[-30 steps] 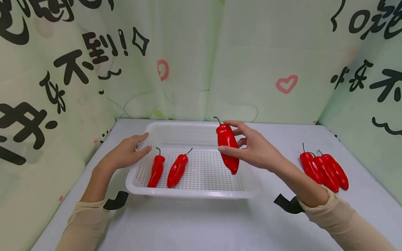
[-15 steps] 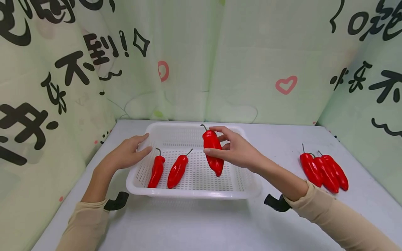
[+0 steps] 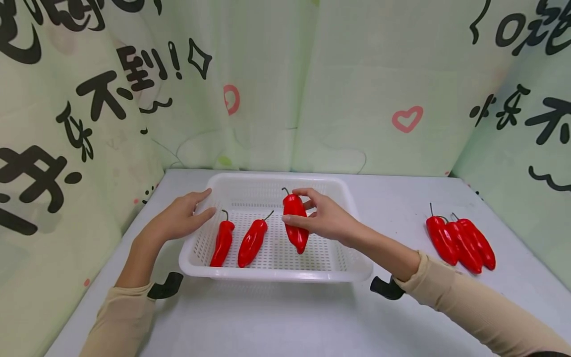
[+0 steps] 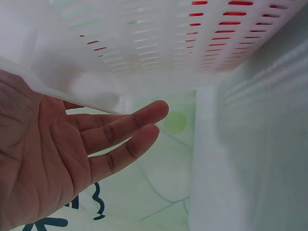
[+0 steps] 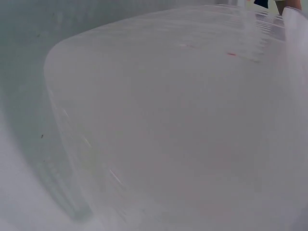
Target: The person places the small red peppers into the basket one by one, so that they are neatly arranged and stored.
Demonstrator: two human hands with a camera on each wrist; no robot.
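Note:
My right hand (image 3: pixel 327 217) pinches a red pepper (image 3: pixel 292 206) between thumb and fingers, holding it stem up over the right half of a white plastic basket (image 3: pixel 272 275). Two more red peppers, one at the left (image 3: pixel 222 244) and one nearer the middle (image 3: pixel 252 243), lie in the basket with stems pointing away. At the basket's left rim rests my left hand (image 3: pixel 178 215), thumb and fingers spread apart. The left wrist view shows this left hand (image 4: pixel 53 154) with fingers extended beside the perforated basket wall (image 4: pixel 110 43). The right wrist view shows mostly the basket's outside (image 5: pixel 159 120); the hand is hidden there.
Three red peppers (image 3: pixel 464 248) lie side by side on the white table (image 3: pixel 285 322), right of the basket. A pale green curtain (image 3: pixel 357 74) with black lettering encloses the back and both sides. Dark straps hang at both wrists.
My right hand has carried its pepper left and slightly down, from the basket's right side toward its middle. The left hand and the other peppers have stayed in place.

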